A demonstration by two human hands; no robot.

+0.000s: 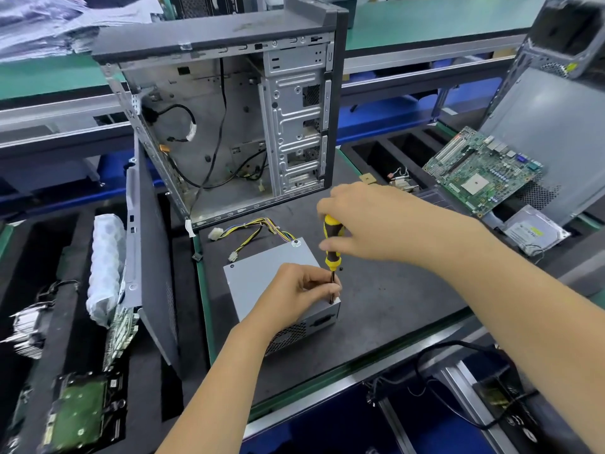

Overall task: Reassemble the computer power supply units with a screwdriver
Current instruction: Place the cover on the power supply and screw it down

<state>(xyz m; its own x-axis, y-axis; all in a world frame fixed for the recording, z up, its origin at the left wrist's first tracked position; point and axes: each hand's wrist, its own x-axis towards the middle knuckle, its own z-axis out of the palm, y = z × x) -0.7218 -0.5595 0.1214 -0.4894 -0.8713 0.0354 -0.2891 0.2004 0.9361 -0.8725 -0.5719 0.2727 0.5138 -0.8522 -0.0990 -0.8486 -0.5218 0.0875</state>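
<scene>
A grey power supply unit (262,273) lies on the dark mat in front of me, its yellow and black cables (258,229) trailing toward the open case. My right hand (366,221) grips the yellow-and-black handle of a screwdriver (331,247) held upright over the unit's near right corner. My left hand (294,294) rests on the unit's top and pinches the screwdriver's metal shaft just above the tip. The tip meets the corner, and any screw there is hidden by my fingers. A small dark screw (341,268) lies on the mat beside the shaft.
An open, gutted computer case (229,126) stands behind the unit. Its side panel (147,257) leans at the left beside foam trays holding a hard drive (82,411) and a heatsink (29,326). A green motherboard (481,172) and a drive (537,232) lie at the right.
</scene>
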